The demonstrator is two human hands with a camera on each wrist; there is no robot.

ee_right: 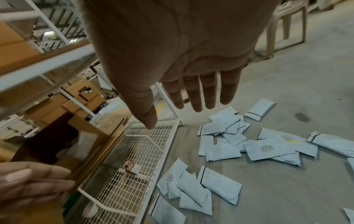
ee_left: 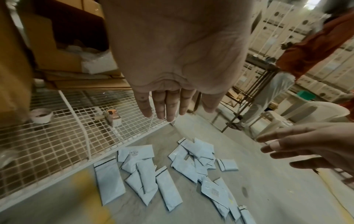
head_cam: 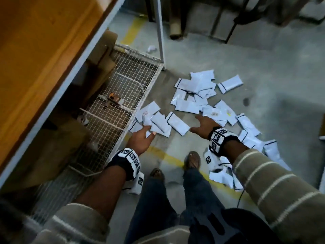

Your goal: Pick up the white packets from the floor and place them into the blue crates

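Many white packets lie scattered on the grey floor. A small cluster (head_cam: 156, 120) lies by the wire shelf, a single packet (head_cam: 178, 123) lies between my hands, and a bigger pile (head_cam: 195, 88) lies farther out. My left hand (head_cam: 146, 132) hovers over the near cluster (ee_left: 145, 171), fingers straight, holding nothing. My right hand (head_cam: 200, 125) reaches over the floor beside the single packet (ee_right: 220, 183), fingers spread and empty. The wrist views show the left palm (ee_left: 184, 104) and the right palm (ee_right: 178, 97) well above the packets. No blue crate is in view.
A white wire-mesh shelf (head_cam: 123, 85) with cardboard boxes runs along the left, its rack post (head_cam: 161, 32) standing ahead. More packets (head_cam: 249, 125) trail under my right arm. My feet (head_cam: 193, 159) stand on a yellow floor line (head_cam: 168, 155). A plastic chair (ee_right: 283, 22) stands far right.
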